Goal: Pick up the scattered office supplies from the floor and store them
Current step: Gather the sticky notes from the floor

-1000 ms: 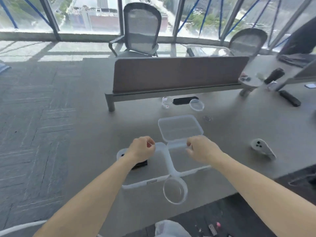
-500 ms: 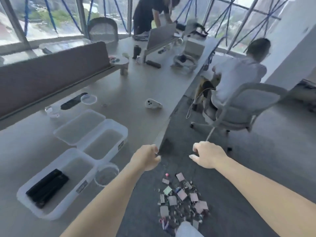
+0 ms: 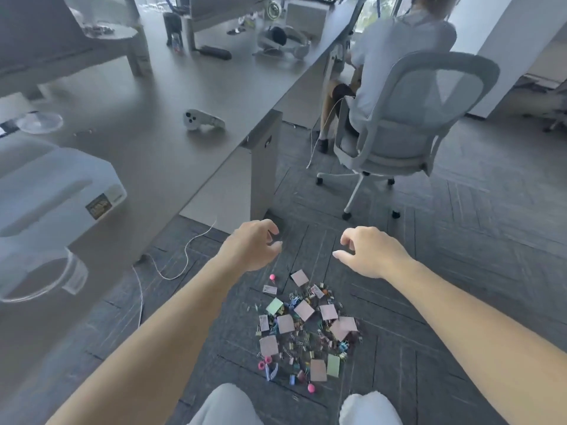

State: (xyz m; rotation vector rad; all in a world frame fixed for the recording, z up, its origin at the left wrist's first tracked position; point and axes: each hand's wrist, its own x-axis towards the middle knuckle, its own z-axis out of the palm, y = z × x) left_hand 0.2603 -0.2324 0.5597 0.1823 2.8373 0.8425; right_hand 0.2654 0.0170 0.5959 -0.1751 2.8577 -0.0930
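Observation:
A heap of office supplies [image 3: 303, 329] lies on the dark carpet in front of my knees: pink and green sticky notes, several small binder clips, paper clips and pink push pins. My left hand [image 3: 253, 245] hovers above the far left of the heap with its fingers loosely curled and nothing in it. My right hand [image 3: 368, 251] hovers above the far right of the heap, fingers also loosely curled and holding nothing. A clear plastic storage box [image 3: 58, 191] sits on the desk at the left, with a round clear lid [image 3: 40, 283] near the desk's front edge.
The grey desk [image 3: 171, 154] runs along the left, its leg panel [image 3: 265, 167] just beyond my left hand. A white cable [image 3: 184, 253] trails over the floor. A person sits in a white mesh chair [image 3: 408, 124] at the right. A white controller [image 3: 201, 119] lies on the desk.
My view has swung from the desk and its boxes down to the floor. Both hands have left the storage box and now hang over the heap of supplies.

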